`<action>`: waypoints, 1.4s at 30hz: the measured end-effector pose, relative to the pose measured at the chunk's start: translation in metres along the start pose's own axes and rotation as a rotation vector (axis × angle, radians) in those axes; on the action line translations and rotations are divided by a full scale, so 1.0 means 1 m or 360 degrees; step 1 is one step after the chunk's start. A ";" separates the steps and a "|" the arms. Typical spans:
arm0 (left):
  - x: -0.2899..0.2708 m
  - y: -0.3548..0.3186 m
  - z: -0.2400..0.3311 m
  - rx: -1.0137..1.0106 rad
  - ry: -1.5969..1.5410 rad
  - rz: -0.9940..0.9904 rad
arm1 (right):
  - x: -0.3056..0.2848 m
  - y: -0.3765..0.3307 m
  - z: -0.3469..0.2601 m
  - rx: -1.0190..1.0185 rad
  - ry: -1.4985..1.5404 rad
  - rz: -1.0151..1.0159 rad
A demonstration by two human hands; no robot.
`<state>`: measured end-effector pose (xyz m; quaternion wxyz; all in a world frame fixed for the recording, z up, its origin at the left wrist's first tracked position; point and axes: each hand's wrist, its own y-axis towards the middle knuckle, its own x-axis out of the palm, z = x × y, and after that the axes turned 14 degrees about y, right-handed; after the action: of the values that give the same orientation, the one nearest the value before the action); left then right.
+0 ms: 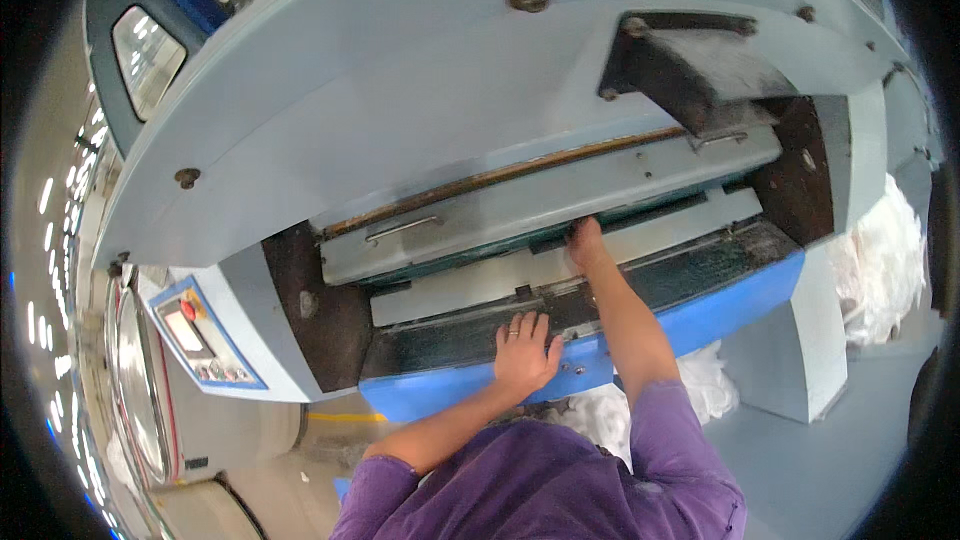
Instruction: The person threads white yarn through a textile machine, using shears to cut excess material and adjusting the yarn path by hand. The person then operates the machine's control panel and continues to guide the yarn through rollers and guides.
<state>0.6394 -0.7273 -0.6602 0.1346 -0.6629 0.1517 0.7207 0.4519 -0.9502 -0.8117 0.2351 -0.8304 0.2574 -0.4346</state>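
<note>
I can't tell if the right hand grips; fingers hidden, by the grey bar, over the pale plate. I have the left hand palm-down, fingers apart, on the dark ledge. Plate sits between bar and ledge; blue panel below.

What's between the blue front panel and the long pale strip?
In the head view, a dark ledge lies there, with the left hand and right forearm over it.
</note>
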 end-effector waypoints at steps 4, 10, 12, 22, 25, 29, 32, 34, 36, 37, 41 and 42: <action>-0.004 0.001 0.001 -0.0035 -0.0032 -0.0035 | 0.010 -0.010 -0.006 0.0213 0.0463 -0.0026; -0.008 0.002 0.001 -0.0031 -0.0036 -0.0057 | 0.014 -0.006 -0.001 0.0162 0.0873 -0.0033; -0.009 0.003 0.001 -0.0035 -0.0005 -0.0065 | 0.014 -0.005 0.000 0.0092 0.0698 -0.0225; -0.012 0.004 0.002 -0.0053 0.0006 -0.0051 | 0.011 -0.004 -0.002 0.0242 0.0967 -0.0065; -0.011 0.004 0.003 -0.0069 0.0011 -0.0046 | 0.004 0.005 0.003 0.0276 0.0895 -0.0195; -0.009 0.004 0.004 -0.0067 0.0036 -0.0041 | -0.003 0.018 0.008 0.0323 0.0912 -0.0239; -0.008 0.003 0.005 -0.0053 0.0035 -0.0048 | -0.004 0.020 0.010 0.0328 0.0976 -0.0191; -0.008 0.003 0.005 -0.0065 0.0022 -0.0039 | -0.004 0.019 0.011 0.0276 0.1011 -0.0191; -0.008 0.003 0.006 -0.0071 0.0025 -0.0045 | -0.003 0.017 0.011 0.0240 0.0992 -0.0218; -0.007 0.004 0.006 -0.0076 0.0031 -0.0035 | -0.002 0.016 0.011 0.0236 0.0977 -0.0099; -0.007 0.004 0.006 -0.0073 0.0048 -0.0013 | 0.000 0.014 0.011 0.0268 0.1030 -0.0159; -0.007 0.004 0.006 -0.0071 0.0048 -0.0039 | 0.001 0.013 0.011 0.0263 0.1067 -0.0214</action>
<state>0.6330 -0.7287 -0.6530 0.1261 -0.6784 0.1295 0.7121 0.4585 -0.9590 -0.8250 0.1748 -0.6347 0.2290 -0.7171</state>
